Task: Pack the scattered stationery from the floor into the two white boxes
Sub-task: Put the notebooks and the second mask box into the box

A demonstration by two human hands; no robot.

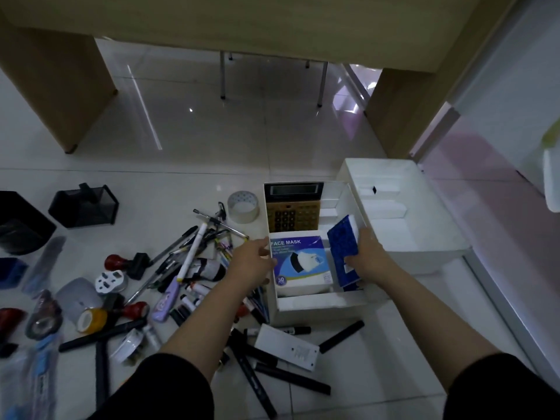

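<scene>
Stationery [194, 265] lies scattered on the floor [197, 131] left of and near the 2 white boxes: black markers [291, 377] nearest, then pens and tape rolls [242, 206]. Left hand [253, 262] rests loosely open against the face mask box [300, 262] in the near box [318, 304]. Right hand [368, 257] grips a blue notebook [344, 250], tilted inside it. Calculator [292, 207] lies farther in; the far box [403, 213] stands right.

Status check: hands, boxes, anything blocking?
Right hand grips blue packet, lowering it into near white box. Left hand touches face mask box inside. Far white box holds nothing visible. Pens still on floor; nothing blocking.
</scene>
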